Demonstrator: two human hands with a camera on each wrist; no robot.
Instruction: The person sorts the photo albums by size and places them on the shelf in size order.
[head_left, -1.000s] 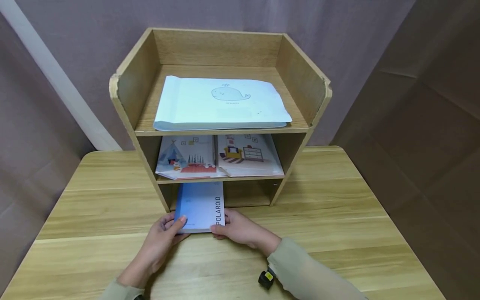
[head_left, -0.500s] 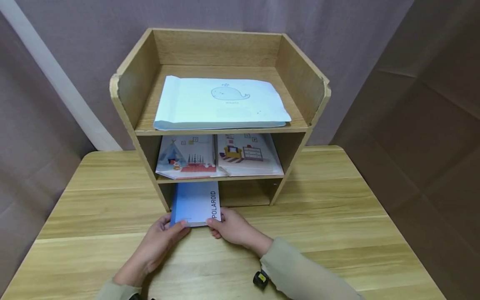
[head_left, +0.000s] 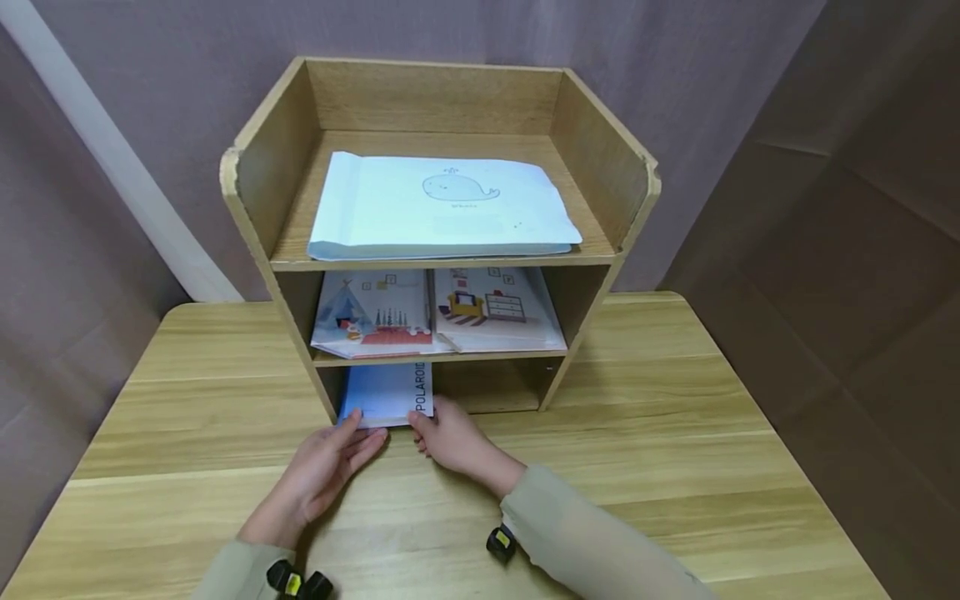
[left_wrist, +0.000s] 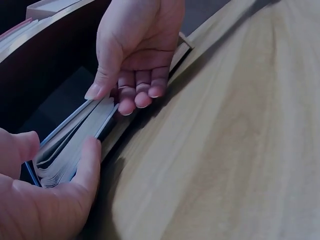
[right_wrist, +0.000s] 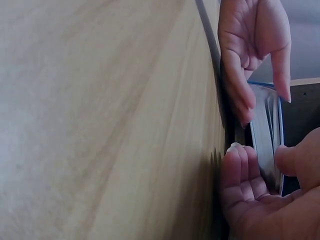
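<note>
A pale blue and white book (head_left: pixel 387 393) marked POLAROID lies mostly inside the lowest compartment of the wooden shelf (head_left: pixel 495 387), its near end sticking out in front. My left hand (head_left: pixel 322 467) holds its left front corner, thumb on the cover and fingers extended along the underside. At the right front corner, my right hand (head_left: pixel 453 437) pinches the book with the thumb above and curled fingers below. In the left wrist view, slightly fanned pages (left_wrist: pixel 75 145) show between the covers. The far end of the book is hidden under the middle board.
On the top tier lies a white whale-print book (head_left: pixel 442 204). An open illustrated book (head_left: pixel 438 312) fills much of the middle tier. The shelf stands on a wood-grain table (head_left: pixel 675 467), with a grey curtain (head_left: pixel 720 100) behind.
The POLAROID book has slid deeper into the lowest compartment, shifting slightly left. Both hands have moved forward with it, and the left fingers have straightened somewhat.
</note>
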